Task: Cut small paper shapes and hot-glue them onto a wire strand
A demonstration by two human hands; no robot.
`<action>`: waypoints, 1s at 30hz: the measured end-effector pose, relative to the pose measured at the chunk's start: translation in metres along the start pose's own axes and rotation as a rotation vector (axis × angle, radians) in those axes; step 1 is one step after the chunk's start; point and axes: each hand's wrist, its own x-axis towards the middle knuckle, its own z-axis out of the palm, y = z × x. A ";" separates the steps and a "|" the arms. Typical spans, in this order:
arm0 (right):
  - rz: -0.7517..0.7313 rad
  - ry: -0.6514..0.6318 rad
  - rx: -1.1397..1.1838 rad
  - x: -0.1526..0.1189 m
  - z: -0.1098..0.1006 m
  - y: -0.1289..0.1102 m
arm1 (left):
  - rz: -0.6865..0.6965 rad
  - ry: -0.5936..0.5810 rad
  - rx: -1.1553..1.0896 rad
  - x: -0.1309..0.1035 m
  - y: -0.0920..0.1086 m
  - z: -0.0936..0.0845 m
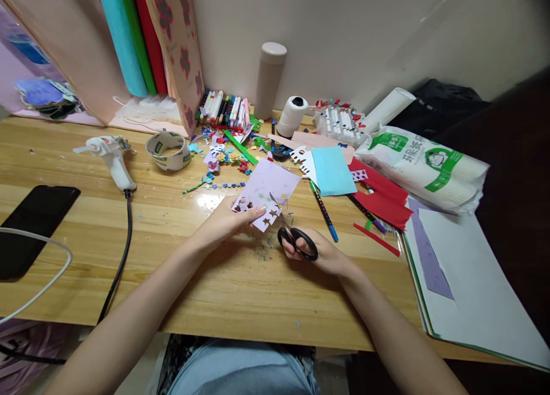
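Note:
A light purple sheet of paper [272,183] with star and heart shaped holes along its lower edge is pinched in my left hand [232,217], thumb on top. Through the black handles of a pair of scissors [306,245] go the fingers of my right hand [320,253]. The scissor blades point up and left and lie at the lower right edge of the sheet, by the star holes; whether they cut into it is hard to tell. Tiny paper bits lie on the wooden table [258,303] below.
Left: a glue gun [112,160], its cord, a tape roll [168,151] and a phone [38,223]. Behind: paper scraps, markers [226,109], a thread spool [293,115] and a tall bottle [270,80]. Right: blue paper [332,170], red strips [382,203], pens, a white package [429,166] and stacked sheets [485,286].

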 end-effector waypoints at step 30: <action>-0.033 0.000 0.091 0.006 0.012 0.011 | -0.067 0.056 -0.158 -0.001 -0.013 0.016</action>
